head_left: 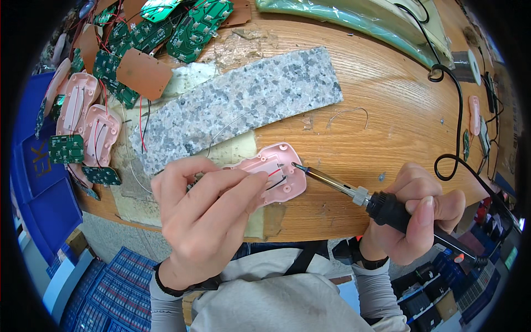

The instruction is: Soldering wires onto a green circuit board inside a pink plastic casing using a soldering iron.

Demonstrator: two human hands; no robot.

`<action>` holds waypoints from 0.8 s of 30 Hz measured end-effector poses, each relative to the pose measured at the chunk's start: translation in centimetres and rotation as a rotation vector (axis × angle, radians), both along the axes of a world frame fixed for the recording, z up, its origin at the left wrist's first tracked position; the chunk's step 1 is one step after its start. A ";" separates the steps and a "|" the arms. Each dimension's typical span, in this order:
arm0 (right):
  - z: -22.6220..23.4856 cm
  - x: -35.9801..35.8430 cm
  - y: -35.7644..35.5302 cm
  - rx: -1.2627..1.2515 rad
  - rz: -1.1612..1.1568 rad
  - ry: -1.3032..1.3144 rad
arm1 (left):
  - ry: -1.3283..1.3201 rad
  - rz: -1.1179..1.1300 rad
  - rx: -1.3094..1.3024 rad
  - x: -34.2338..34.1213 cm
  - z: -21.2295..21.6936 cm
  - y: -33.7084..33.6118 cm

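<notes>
The left hand holds the left end of a pink case, and its fingers hide part of it, so I can't tell if they pinch the wires too. The case lies on the wooden table, just below a speckled stone slab. A red wire and a black wire show inside. The right hand is wrapped around a soldering iron, with its tip over the case's right end.
</notes>
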State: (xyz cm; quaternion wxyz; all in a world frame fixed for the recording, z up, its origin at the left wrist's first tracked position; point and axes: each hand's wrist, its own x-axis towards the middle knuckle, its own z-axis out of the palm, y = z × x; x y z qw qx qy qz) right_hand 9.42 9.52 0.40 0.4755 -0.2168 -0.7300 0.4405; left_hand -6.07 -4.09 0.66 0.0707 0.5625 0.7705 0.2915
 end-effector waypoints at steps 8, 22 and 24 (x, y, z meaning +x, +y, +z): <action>0.1 0.0 0.0 -0.028 0.021 0.015 | 0.055 -0.044 0.040 -0.1 -0.9 0.2; 0.1 -0.3 -0.3 -0.044 0.024 -0.001 | 0.055 -0.050 -0.002 0.0 -0.4 0.5; 0.0 -0.4 -0.3 -0.045 0.032 0.005 | 0.063 -0.052 -0.005 -0.1 -0.5 0.6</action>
